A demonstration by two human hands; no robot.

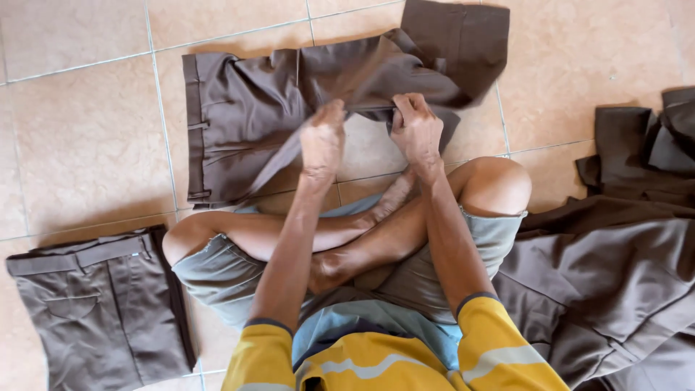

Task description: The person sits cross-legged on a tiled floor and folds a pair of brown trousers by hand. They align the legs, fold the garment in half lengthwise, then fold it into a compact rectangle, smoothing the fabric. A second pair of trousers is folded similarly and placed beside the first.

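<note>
So far one pair of folded brown trousers (101, 308) sat done on the left, flat and rectangular on the glossy beige tile floor (79, 130). The pair being worked on (289, 101) lay straight ahead, waistband left, one leg doubled over at the top right. The left hand (323, 137) and right hand (415, 129) both pinched its lower edge, lifting it. On the right, a rumpled heap of brown garments (615, 268) looked untouched. Smooth, slightly shiny woven cloth.
</note>
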